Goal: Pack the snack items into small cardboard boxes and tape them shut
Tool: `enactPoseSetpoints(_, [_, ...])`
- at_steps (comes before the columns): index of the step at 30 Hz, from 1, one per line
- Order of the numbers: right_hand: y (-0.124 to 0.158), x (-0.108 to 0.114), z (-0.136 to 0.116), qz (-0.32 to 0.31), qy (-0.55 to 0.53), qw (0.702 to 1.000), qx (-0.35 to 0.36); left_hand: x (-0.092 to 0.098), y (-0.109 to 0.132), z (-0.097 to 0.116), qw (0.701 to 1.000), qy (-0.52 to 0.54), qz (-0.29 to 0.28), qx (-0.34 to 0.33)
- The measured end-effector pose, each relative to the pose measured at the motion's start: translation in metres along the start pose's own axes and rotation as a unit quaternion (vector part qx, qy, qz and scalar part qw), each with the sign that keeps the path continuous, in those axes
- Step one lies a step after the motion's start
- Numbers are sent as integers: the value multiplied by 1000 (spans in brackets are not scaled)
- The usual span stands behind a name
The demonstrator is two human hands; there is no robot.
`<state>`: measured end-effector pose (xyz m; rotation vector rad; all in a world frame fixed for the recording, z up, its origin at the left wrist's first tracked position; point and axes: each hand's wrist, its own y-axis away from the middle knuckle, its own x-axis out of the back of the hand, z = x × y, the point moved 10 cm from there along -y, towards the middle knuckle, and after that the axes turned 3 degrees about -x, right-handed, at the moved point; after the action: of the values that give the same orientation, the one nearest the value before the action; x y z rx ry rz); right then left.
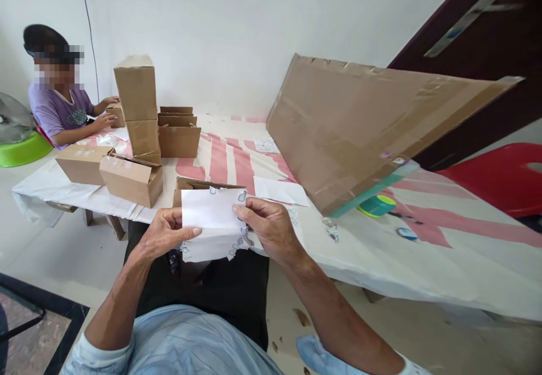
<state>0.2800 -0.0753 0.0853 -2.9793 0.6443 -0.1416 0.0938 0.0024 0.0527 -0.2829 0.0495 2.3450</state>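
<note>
Together, left hand (165, 234) and right hand (271, 225) pinch creased, ragged-edged white paper (208, 210).

The left hand (163, 234) grips the white paper (209, 208) at its left edge, thumb laid flat across the front and pointing right, fingers (173, 217) bent behind. The right hand (273, 228) pinches the paper's right edge, thumb tip on the front, higher than the left thumb, its index finger curled. Both bare forearms slant in toward the paper from below, the left forearm (116, 301) from its left, the right forearm (342, 315) from its right, reaching farther out sideways.
</note>
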Motion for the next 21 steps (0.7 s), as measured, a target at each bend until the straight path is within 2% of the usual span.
enactPoseSetpoints(6, [-6,-14,9,-46,-56,997,-8,25,6,4,998,-40,43,-16])
enactPoseSetpoints(12, [-7,-28,6,-105,-82,991,3,41,11,16,995,-36,79,-45])
enactPoseSetpoints(21, [-15,-43,11,-118,-86,989,3,68,15,12,992,34,120,-33])
